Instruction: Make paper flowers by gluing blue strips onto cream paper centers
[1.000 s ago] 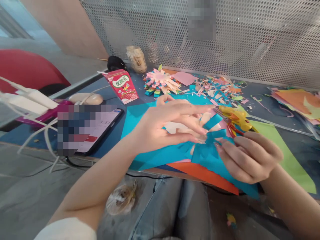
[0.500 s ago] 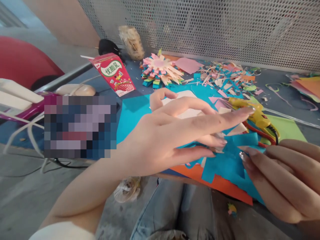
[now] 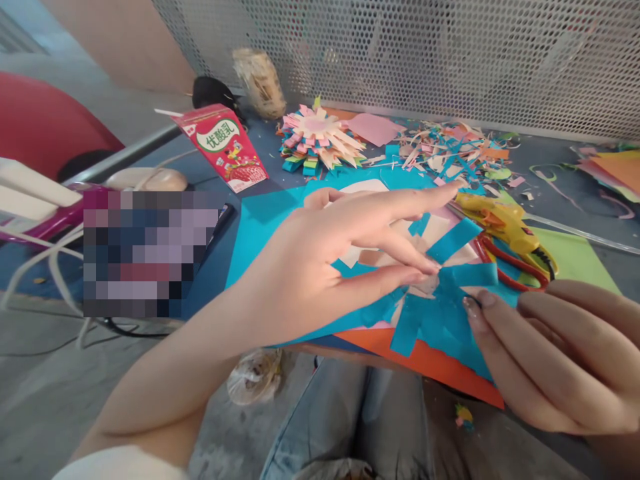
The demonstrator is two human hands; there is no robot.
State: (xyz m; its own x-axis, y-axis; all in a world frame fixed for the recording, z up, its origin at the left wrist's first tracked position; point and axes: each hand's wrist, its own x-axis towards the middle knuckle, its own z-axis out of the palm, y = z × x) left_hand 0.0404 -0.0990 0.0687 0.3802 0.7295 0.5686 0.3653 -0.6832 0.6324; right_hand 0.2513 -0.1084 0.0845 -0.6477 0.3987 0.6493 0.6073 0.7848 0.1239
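My left hand (image 3: 320, 257) reaches across a blue sheet of paper (image 3: 260, 227), thumb and middle finger pinched on the centre of a blue paper piece cut into strips (image 3: 445, 293); the index finger points out straight. My right hand (image 3: 555, 353) holds the same blue piece at its right side, fingers curled, thumb tip on the paper. An orange sheet (image 3: 425, 363) lies under the blue piece at the table's front edge.
Yellow and red scissors (image 3: 505, 233) lie just beyond the blue piece on a green sheet (image 3: 575, 257). Farther back are a finished layered paper flower (image 3: 320, 140), a heap of paper scraps (image 3: 450, 157), a red drink carton (image 3: 223, 147), a phone and a perforated metal screen (image 3: 450, 60).
My left index finger has drawn back from over the scissors. The blue piece's strips now fan out more between the two hands. The view shifted slightly.
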